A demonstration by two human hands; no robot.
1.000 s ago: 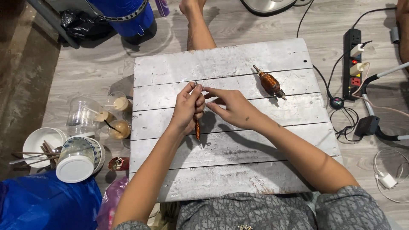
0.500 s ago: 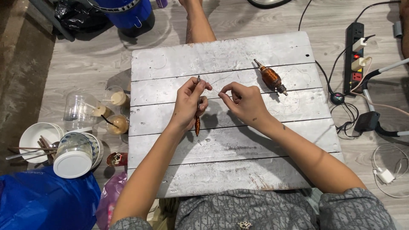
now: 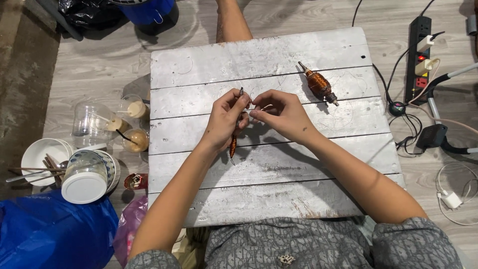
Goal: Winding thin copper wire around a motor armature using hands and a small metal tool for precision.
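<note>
A: Head view, looking straight down on the table (image 3: 279,199), rough whitewashed planks, paint worn, dark seams running across.

B: And both hands meet over the middle of it. The left hand (image 3: 224,122) has its grip curled tight round a thin rotor (image 3: 233,144), a slim shaft wound with copper wire. The metal tip pokes up above the fingers, the orange winding hangs out below the palm.

A: Upright-ish, then?

B: Slightly tilted, lower end close over the planks. I can't tell whether it touches them.

A: The right hand (image 3: 279,112)?

B: Just right of the left grip, fingertips almost touching it. Thumb and forefinger are pressed together, pinching something too fine to make out, perhaps a wire strand.

A: Further right of that grip, well apart, lies a second rotor (image 3: 318,85). Fatter, barrel-shaped, glossy copper coil, steel shaft out both ends, lying diagonally on the planks.

B: Off the table, left of the left grip, on the floor: clear plastic cups (image 3: 94,119), a white bowl (image 3: 40,152), and a round white lid (image 3: 83,187).

A: Blue bag (image 3: 50,234) below those, crinkled plastic.

B: Far right of the right grip, a black power strip (image 3: 419,55) with white plugs, cables looping across grey floorboards.
</note>
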